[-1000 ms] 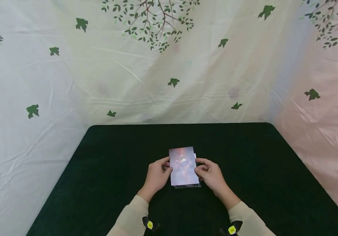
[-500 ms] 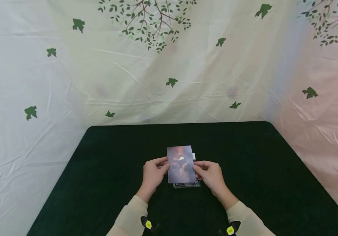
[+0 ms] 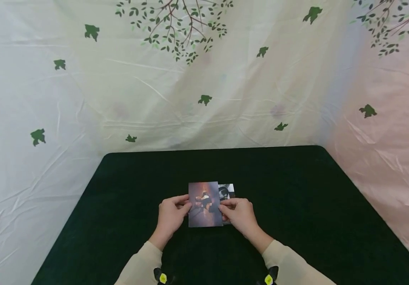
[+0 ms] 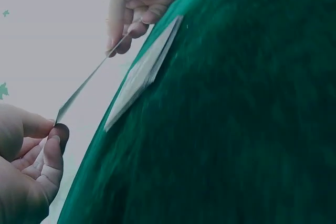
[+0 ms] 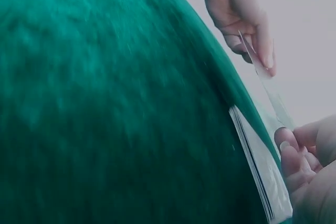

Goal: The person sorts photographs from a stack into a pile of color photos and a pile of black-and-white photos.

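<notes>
A thin photo card (image 3: 203,215) with a purple, pinkish picture is held up by both hands. My left hand (image 3: 170,217) pinches its left edge between thumb and fingers. Its right edge is pinched the same way by my right hand (image 3: 241,217). Seen nearly edge-on in the left wrist view, the card (image 4: 83,90) hangs above a stack of similar cards (image 4: 143,72) lying on the cloth. In the head view, the held card and my right hand cover much of that stack (image 3: 227,190), whose top picture is dark and white.
A dark green cloth (image 3: 136,178) covers the table. Behind it and along both sides hangs a pale curtain (image 3: 176,95) printed with leaves and birds. Small devices with yellow markers (image 3: 163,278) sit at both wrists.
Both hands have moved left and slightly nearer with the card between them. More of the stack now shows at the card's right side. Glare on the picture has faded.
</notes>
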`<state>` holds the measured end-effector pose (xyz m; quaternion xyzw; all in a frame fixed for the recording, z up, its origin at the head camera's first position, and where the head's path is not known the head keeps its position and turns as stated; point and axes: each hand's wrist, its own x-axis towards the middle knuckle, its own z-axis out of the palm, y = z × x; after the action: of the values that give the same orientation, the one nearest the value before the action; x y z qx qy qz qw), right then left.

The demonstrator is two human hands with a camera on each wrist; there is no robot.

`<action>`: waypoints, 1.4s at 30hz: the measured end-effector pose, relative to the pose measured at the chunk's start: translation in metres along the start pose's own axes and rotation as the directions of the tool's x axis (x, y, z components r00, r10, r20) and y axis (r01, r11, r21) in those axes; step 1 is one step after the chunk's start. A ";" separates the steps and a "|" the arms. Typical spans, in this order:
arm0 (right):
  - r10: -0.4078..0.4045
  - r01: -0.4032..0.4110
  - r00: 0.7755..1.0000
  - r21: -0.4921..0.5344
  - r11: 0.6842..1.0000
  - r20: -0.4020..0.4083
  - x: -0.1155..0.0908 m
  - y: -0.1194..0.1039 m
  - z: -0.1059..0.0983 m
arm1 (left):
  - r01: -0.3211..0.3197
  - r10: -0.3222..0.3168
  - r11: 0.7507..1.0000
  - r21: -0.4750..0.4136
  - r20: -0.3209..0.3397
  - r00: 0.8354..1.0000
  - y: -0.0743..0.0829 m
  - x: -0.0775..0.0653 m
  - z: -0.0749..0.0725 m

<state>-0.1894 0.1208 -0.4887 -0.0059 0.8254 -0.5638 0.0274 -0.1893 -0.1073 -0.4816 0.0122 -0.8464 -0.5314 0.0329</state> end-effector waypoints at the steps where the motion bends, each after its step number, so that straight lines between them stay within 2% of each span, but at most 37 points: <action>1: -0.011 0.011 1.000 -0.019 1.000 0.011 0.000 -0.002 0.004 | 0.002 -0.002 1.000 0.010 -0.004 1.000 -0.002 -0.001 -0.004; 5: -0.052 0.054 0.998 -0.054 0.997 0.029 -0.001 -0.008 0.018 | 0.006 -0.005 0.999 0.037 -0.017 1.000 -0.009 -0.003 -0.017; 9: -0.073 0.073 0.997 -0.070 0.995 0.003 -0.001 -0.015 0.030 | 0.015 -0.014 0.999 0.043 -0.031 0.999 -0.013 -0.002 -0.027; 13: -0.079 0.075 0.996 -0.108 0.991 -0.038 -0.001 -0.019 0.038 | 0.026 -0.024 0.999 0.043 -0.037 0.999 -0.018 0.001 -0.032; 18: -0.110 0.095 0.991 -0.172 0.981 -0.079 -0.001 -0.019 0.046 | 0.037 -0.037 0.998 0.045 -0.008 0.999 -0.022 0.005 -0.034; 21: -0.137 0.125 0.989 -0.168 0.978 -0.063 0.001 -0.019 0.049 | 0.043 -0.043 0.997 0.064 -0.005 0.999 -0.023 0.007 -0.036; 26: -0.139 0.134 0.990 -0.182 0.974 -0.014 0.003 -0.021 0.056 | 0.041 -0.040 0.994 0.098 -0.006 0.999 -0.025 0.006 -0.042; 29: -0.155 0.147 0.988 -0.272 0.951 -0.006 0.004 -0.022 0.060 | 0.049 -0.049 0.994 0.102 -0.006 0.999 -0.027 0.004 -0.045; 34: -0.184 0.160 0.983 -0.427 0.890 -0.014 0.005 -0.024 0.064 | 0.063 -0.062 0.992 0.110 -0.007 0.998 -0.031 0.004 -0.049; 42: -0.221 0.190 0.975 -0.499 0.846 -0.004 0.006 -0.024 0.070 | 0.054 -0.053 0.988 0.145 -0.011 0.999 -0.035 0.007 -0.051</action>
<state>-0.1926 0.0467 -0.4925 -0.0836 0.9372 -0.3330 -0.0611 -0.1936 -0.1687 -0.4902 0.0389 -0.8822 -0.4688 0.0206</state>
